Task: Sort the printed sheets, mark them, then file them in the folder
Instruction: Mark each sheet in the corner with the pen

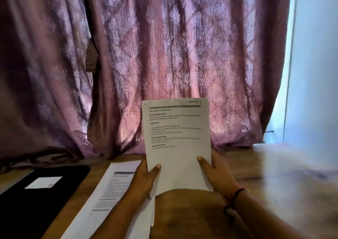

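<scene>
A stack of printed sheets [178, 140] stands upright in front of me, its top page showing headings and text. My left hand [144, 178] grips its lower left edge, thumb on the front. My right hand [217, 173] grips the lower right edge the same way. Another printed sheet [109, 191] lies flat on the wooden table to the left of my hands, with more white paper [144, 218] under my left forearm. A black folder [36, 200] with a white label lies at the far left of the table.
The wooden table [274, 169] stretches out to the right of my hands. A purple patterned curtain [164, 55] hangs right behind the table. A pale wall or door [314, 65] stands at the right.
</scene>
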